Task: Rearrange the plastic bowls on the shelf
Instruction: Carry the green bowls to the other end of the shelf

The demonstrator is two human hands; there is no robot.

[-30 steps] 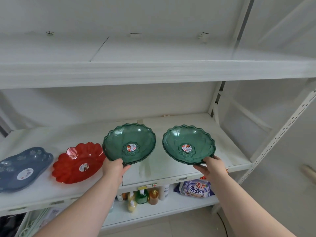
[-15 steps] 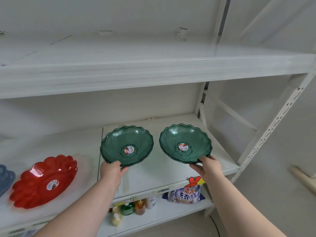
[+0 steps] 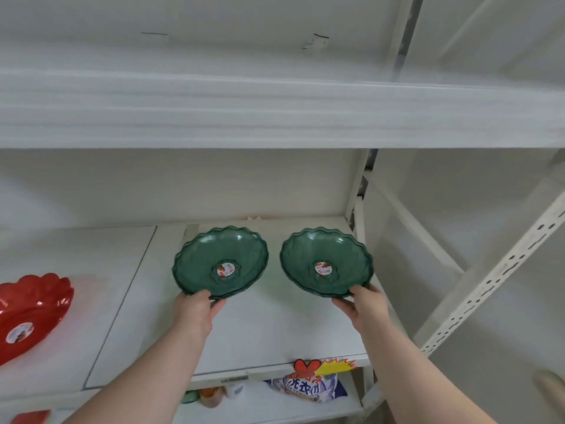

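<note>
Two green scalloped plastic bowls are held side by side above the middle shelf (image 3: 263, 338), both tilted toward me with a round sticker in the centre. My left hand (image 3: 195, 310) grips the near rim of the left green bowl (image 3: 214, 255). My right hand (image 3: 363, 304) grips the near rim of the right green bowl (image 3: 333, 255). Each seems to have a second rim under it, so they may be small stacks. A red flower-shaped bowl (image 3: 30, 304) lies on the same shelf at the far left, partly cut off by the frame edge.
An upper shelf (image 3: 275, 114) runs across the view above the bowls. A perforated white upright (image 3: 489, 286) stands at the right. On the lower shelf are a detergent bag (image 3: 305, 387) and small bottles (image 3: 211, 396).
The view has swung right and up: the red bowl slid toward the left edge and the blue dish left the frame. Both green bowls stay gripped and level with each other.
</note>
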